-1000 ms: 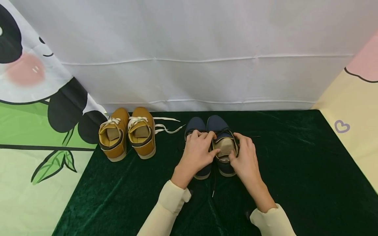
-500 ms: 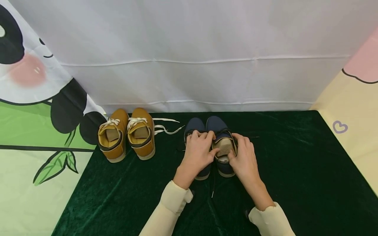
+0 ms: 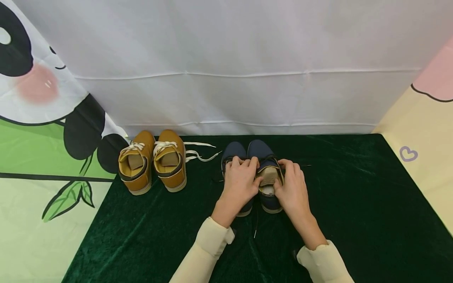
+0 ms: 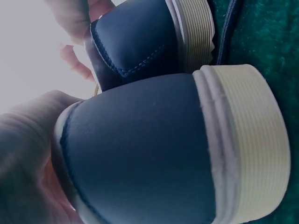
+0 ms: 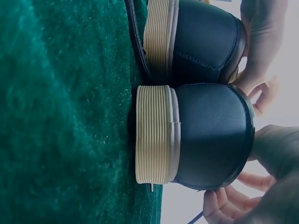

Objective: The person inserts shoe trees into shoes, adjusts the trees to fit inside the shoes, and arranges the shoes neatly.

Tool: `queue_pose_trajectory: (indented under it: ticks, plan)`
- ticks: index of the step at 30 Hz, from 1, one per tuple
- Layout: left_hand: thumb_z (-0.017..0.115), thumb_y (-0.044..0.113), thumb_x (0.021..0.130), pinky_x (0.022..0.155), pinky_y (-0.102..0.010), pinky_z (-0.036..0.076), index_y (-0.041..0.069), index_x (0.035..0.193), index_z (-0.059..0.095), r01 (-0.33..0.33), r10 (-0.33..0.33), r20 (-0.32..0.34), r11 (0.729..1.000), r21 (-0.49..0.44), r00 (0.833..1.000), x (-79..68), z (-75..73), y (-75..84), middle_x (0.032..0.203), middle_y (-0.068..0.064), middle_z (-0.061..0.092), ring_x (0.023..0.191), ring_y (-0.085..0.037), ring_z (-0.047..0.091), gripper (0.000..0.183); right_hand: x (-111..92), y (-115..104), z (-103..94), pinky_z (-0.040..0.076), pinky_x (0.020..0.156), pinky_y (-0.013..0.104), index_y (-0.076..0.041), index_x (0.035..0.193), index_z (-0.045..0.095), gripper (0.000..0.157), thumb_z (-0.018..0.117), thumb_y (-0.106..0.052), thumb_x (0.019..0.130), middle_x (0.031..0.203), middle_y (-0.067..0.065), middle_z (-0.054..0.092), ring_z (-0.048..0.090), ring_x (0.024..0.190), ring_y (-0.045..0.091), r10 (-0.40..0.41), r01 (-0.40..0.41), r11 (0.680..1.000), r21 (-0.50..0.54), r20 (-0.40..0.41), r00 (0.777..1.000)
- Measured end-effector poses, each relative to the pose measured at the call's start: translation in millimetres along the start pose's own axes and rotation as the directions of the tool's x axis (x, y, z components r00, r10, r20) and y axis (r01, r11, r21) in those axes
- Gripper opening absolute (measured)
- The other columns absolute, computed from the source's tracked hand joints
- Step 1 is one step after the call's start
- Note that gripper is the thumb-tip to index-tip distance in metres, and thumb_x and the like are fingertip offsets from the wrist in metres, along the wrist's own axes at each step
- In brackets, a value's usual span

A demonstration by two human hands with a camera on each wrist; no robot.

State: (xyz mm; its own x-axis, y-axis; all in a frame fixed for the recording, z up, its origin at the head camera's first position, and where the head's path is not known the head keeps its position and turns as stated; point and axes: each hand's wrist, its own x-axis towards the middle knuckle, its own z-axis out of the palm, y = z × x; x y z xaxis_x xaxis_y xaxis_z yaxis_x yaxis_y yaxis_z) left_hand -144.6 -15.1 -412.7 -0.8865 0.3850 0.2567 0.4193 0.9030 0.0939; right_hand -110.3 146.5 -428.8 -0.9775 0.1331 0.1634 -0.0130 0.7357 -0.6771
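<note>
A pair of navy lace-up shoes stands side by side in the head view, toes pointing away. My right hand [image 3: 291, 188] grips the right navy shoe [image 3: 259, 150] at its right collar, thumb inside the opening and fingers outside. Across the left navy shoe [image 3: 233, 150] lies my left hand [image 3: 240, 180], its thumb and index finger at the right shoe's inner collar; its other fingertips are partly hidden. The left wrist view shows the left shoe's heel [image 4: 140, 149] close up. In the right wrist view, the right shoe's heel [image 5: 212, 135] rests on the cloth.
Two tan shoes [image 3: 170, 169] with white laces [image 3: 201, 155] stand to the left on dark green velvet cloth [image 3: 141, 243]. A dark lace [image 3: 256, 228] trails behind the navy shoes. White fabric [image 3: 226, 98] hangs at the back, with printed panels at both sides.
Both hands keep nearly the same place at the navy shoes. The left forearm has shifted slightly right. More of the pale patch inside the right shoe's heel shows now.
</note>
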Motion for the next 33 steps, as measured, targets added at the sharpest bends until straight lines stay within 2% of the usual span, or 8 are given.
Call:
queue_pose_trajectory:
  ticks: [11,21,29,33]
  plan:
    - [0.08,0.039,0.092,0.093,-0.05,0.05,0.021,0.108,0.06,0.026,-0.027,-0.049,0.999,-0.022,0.998,1.5,7.9,0.4,0.101,0.002,0.077,0.1,-0.027,0.057,0.031,6,0,5.1,0.048,0.091,0.053,-0.001,0.138,0.051,0.053,0.073,0.002,0.09,0.126,0.023,0.054,0.055,0.112,0.039,0.034,-0.034,0.999,0.001,-0.004,0.999]
    - [0.08,0.039,0.092,0.091,-0.051,0.051,0.019,0.109,0.059,0.051,-0.05,-0.042,0.999,0.013,0.998,4.3,8.8,3.3,0.103,-0.001,0.075,0.098,-0.028,0.057,0.034,9,-1,7.1,0.052,0.077,0.05,-0.003,0.134,0.051,0.049,0.075,-0.002,0.09,0.122,0.021,0.055,0.059,0.102,0.035,0.047,-0.048,0.998,-0.051,-0.017,0.999]
    - [0.079,0.038,0.092,0.094,-0.055,0.05,0.019,0.115,0.06,0.058,-0.058,-0.041,0.998,0.017,0.997,6.7,9.9,4.4,0.105,-0.004,0.075,0.103,-0.03,0.057,0.035,15,-1,7.3,0.053,0.074,0.05,-0.006,0.132,0.051,0.047,0.074,-0.004,0.091,0.121,0.02,0.054,0.062,0.1,0.036,0.084,-0.083,0.993,-0.083,0.015,0.996]
    - [0.079,0.037,0.092,0.094,-0.055,0.051,0.019,0.115,0.06,0.06,-0.059,-0.034,0.998,0.022,0.998,7.1,9.5,4.9,0.105,-0.004,0.075,0.103,-0.03,0.057,0.035,15,-1,6.2,0.053,0.075,0.051,-0.006,0.132,0.052,0.045,0.074,-0.005,0.092,0.124,0.021,0.053,0.059,0.104,0.037,0.077,-0.075,0.992,-0.102,0.012,0.997]
